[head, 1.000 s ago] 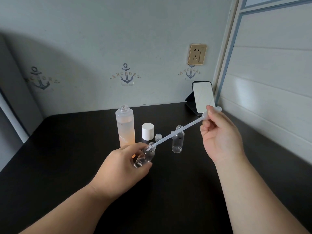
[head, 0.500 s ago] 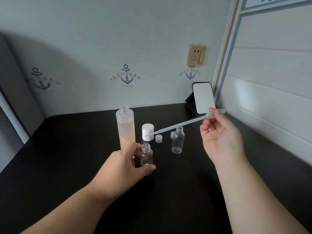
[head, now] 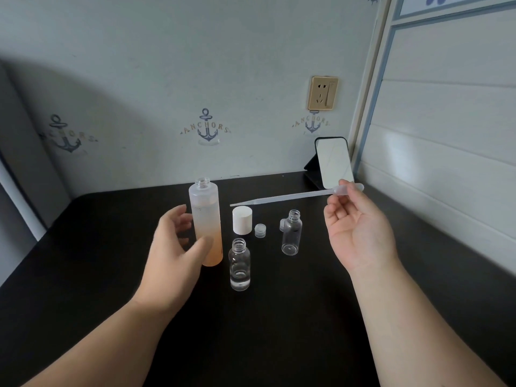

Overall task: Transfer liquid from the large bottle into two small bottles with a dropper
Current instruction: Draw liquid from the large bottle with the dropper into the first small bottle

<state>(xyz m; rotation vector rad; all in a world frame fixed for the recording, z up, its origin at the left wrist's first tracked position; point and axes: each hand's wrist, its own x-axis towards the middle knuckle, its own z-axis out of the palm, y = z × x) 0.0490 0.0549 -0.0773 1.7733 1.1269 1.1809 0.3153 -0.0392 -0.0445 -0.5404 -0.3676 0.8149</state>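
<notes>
The tall frosted large bottle (head: 206, 219) stands uncapped on the black table (head: 83, 247), orange liquid in its lower part. My left hand (head: 173, 255) is spread beside it, thumb across its front, fingers apart from its left side. A small clear bottle (head: 239, 265) with a little liquid stands upright, free of my hand. A second small bottle (head: 291, 233), which looks empty, stands to its right. My right hand (head: 357, 227) pinches the bulb of the plastic dropper (head: 279, 197), which lies nearly level, tip pointing left toward the large bottle.
A white cap (head: 242, 220) and two small clear caps (head: 260, 230) (head: 282, 224) sit between the bottles. A folding mirror (head: 333, 163) leans in the back right corner under a wall socket (head: 323, 93). Walls close the back and right.
My left hand set the small bottle down upright, let it go and moved left to the large bottle. The dropper left that bottle's mouth and swung up, its tip now pointing left.
</notes>
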